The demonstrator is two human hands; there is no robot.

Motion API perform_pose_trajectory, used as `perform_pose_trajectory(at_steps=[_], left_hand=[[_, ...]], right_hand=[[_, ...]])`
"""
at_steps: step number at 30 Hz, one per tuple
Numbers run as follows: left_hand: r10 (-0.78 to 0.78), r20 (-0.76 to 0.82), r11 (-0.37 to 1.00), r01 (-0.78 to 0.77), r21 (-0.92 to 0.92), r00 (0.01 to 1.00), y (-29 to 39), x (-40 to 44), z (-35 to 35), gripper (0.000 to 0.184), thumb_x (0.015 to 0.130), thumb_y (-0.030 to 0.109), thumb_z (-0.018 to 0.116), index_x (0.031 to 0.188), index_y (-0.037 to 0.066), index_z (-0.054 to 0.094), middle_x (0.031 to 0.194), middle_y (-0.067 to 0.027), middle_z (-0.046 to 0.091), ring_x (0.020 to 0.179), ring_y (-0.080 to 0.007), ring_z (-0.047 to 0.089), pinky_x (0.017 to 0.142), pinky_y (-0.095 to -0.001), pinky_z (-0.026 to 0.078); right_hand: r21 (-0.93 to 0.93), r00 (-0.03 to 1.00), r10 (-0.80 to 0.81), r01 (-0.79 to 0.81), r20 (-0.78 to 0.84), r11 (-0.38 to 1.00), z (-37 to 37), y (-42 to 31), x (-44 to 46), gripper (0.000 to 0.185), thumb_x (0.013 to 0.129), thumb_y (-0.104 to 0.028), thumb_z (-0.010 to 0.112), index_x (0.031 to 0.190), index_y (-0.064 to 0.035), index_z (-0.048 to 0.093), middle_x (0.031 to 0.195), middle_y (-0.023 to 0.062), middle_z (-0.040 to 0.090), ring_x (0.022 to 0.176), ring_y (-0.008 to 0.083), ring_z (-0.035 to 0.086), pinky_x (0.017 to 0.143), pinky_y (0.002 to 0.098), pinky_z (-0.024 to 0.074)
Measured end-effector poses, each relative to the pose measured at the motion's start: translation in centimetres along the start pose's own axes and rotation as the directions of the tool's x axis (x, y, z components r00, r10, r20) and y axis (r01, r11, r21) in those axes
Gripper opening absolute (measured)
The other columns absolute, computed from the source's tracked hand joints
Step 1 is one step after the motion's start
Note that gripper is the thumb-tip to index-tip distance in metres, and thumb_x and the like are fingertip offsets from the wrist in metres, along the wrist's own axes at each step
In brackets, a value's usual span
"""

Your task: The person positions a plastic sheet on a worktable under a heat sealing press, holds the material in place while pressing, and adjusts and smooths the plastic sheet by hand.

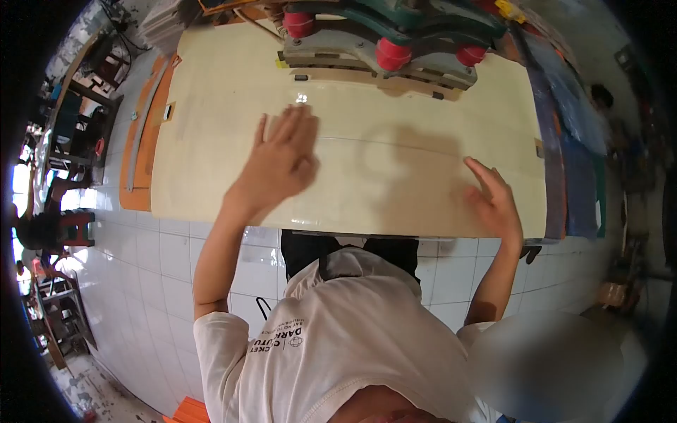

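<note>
My left hand (282, 156) is over the left-centre part of a cream-coloured sheet (211, 141) covering the worktable. Its fingers are stretched forward and hold nothing; whether the palm touches the sheet I cannot tell. Toward the sheet's right front is my right hand (493, 203), slightly blurred, fingers apart and nothing in them. A thin straight line crosses the sheet between the hands, and a glossy patch shines beyond my left fingertips. At the far edge stands a green metal machine (423, 28) with red round knobs (393, 53) and a grey bar (338, 54) low over the sheet.
An orange board (137, 169) with a curved-looking metal strip lies along the table's left side. Paper is stacked (166, 25) at the back left. Blue plastic sheeting (568, 99) hangs at the right. Beyond the tiled floor, a person (42, 229) sits at far left.
</note>
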State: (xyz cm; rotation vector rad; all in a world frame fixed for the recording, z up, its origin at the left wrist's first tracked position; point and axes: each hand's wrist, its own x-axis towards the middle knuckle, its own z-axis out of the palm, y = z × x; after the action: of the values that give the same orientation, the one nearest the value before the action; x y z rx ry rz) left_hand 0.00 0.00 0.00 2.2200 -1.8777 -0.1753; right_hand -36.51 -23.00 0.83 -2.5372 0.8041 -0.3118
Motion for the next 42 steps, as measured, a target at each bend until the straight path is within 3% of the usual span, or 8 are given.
perform_pose_trajectory(at_steps=[3, 7, 10, 12, 15, 21, 27, 42], left_hand=[[-0.09, -0.072, 0.994, 0.093, 0.05, 0.993, -5.4, 1.2, -0.2, 0.056, 0.093, 0.029, 0.055, 0.146, 0.012, 0.049, 0.161, -0.0163, 0.036, 0.152, -0.0343, 0.026, 0.123, -0.0565, 0.016], [-0.352, -0.144, 0.933, 0.335, -0.129, 0.925, -10.1, 6.2, -1.7, 0.051, 0.088, 0.015, 0.049, 0.138, 0.004, 0.053, 0.15, -0.0205, 0.049, 0.144, -0.0346, 0.042, 0.119, -0.0538, 0.029], [-0.304, -0.22, 0.909, 0.214, -0.357, 0.927, -18.6, 11.8, 0.3, 0.041, 0.09, 0.011, 0.048, 0.129, 0.003, 0.058, 0.132, -0.0216, 0.063, 0.126, -0.0375, 0.059, 0.106, -0.0456, 0.045], [-0.481, -0.468, 0.822, 0.195, -0.536, 0.741, -19.9, 14.5, 0.5, 0.031, 0.092, 0.011, 0.051, 0.12, 0.001, 0.061, 0.113, -0.0204, 0.07, 0.106, -0.038, 0.067, 0.091, -0.0402, 0.052], [-0.633, -0.507, 0.75, 0.301, -0.59, 0.585, -19.6, 15.6, 2.1, 0.025, 0.092, 0.013, 0.056, 0.113, 0.001, 0.063, 0.106, -0.0186, 0.072, 0.099, -0.0353, 0.068, 0.089, -0.0396, 0.052], [-0.502, -0.526, 0.859, 0.33, -0.391, 0.687, -16.2, 15.0, 1.3, 0.028, 0.092, 0.021, 0.06, 0.112, 0.003, 0.064, 0.109, -0.0181, 0.069, 0.103, -0.0363, 0.065, 0.089, -0.0446, 0.051], [-0.413, -0.565, 0.909, 0.355, -0.216, 0.714, -17.1, 15.3, 2.6, 0.034, 0.091, 0.027, 0.059, 0.115, 0.004, 0.064, 0.119, -0.0202, 0.062, 0.114, -0.0407, 0.057, 0.098, -0.0492, 0.045], [-0.377, -0.517, 0.92, 0.377, -0.11, 0.769, -17.4, 15.1, 2.8, 0.033, 0.093, 0.029, 0.061, 0.117, 0.006, 0.066, 0.126, -0.0189, 0.062, 0.118, -0.0393, 0.056, 0.101, -0.0488, 0.044]], right_hand=[[0.474, 0.992, 0.126, -0.113, 0.005, 0.873, -1.4, 0.8, 2.2, 0.051, 0.095, -0.018, 0.069, 0.14, 0.0021, 0.055, 0.141, 0.0199, 0.059, 0.134, 0.028, 0.055, 0.112, 0.0404, 0.0417], [0.3, 0.996, 0.084, -0.072, -0.027, 0.951, -2.1, 7.1, 9.1, 0.048, 0.095, -0.019, 0.069, 0.135, 0.0052, 0.058, 0.138, 0.0209, 0.061, 0.131, 0.0296, 0.057, 0.109, 0.0352, 0.0435], [0.182, 0.991, 0.08, -0.059, -0.107, 0.981, -2.3, 10.4, 15.0, 0.045, 0.093, -0.023, 0.069, 0.129, 0.0038, 0.063, 0.129, 0.0211, 0.064, 0.121, 0.0312, 0.063, 0.102, 0.0357, 0.0477], [0.052, 0.967, 0.18, -0.173, -0.181, 0.983, -2.3, 11.8, 17.9, 0.036, 0.091, -0.027, 0.069, 0.119, -0.0036, 0.069, 0.11, 0.0164, 0.07, 0.103, 0.0291, 0.068, 0.091, 0.0373, 0.051], [0.058, 0.906, 0.316, -0.313, -0.283, 0.948, -1.3, 11.7, 19.5, 0.023, 0.089, -0.025, 0.07, 0.106, -0.01, 0.073, 0.092, 0.0112, 0.07, 0.084, 0.0262, 0.067, 0.081, 0.0388, 0.0514], [0.111, 0.806, 0.239, -0.213, -0.542, 0.971, 0.2, 11.3, 18.9, 0.01, 0.087, -0.018, 0.067, 0.089, -0.0104, 0.073, 0.086, 0.0109, 0.069, 0.076, 0.0278, 0.068, 0.074, 0.0392, 0.0518], [-0.164, 0.825, 0.074, -0.198, -0.56, 0.966, 0.1, 11.0, 19.0, 0.008, 0.087, -0.017, 0.069, 0.092, -0.0128, 0.073, 0.092, 0.0114, 0.067, 0.087, 0.0322, 0.065, 0.08, 0.0467, 0.0501], [-0.185, 0.874, 0.018, -0.123, -0.486, 0.975, 1.1, 12.0, 18.9, 0.034, 0.093, -0.03, 0.067, 0.119, -0.0092, 0.07, 0.126, 0.0148, 0.063, 0.119, 0.0357, 0.056, 0.103, 0.0476, 0.0441]])
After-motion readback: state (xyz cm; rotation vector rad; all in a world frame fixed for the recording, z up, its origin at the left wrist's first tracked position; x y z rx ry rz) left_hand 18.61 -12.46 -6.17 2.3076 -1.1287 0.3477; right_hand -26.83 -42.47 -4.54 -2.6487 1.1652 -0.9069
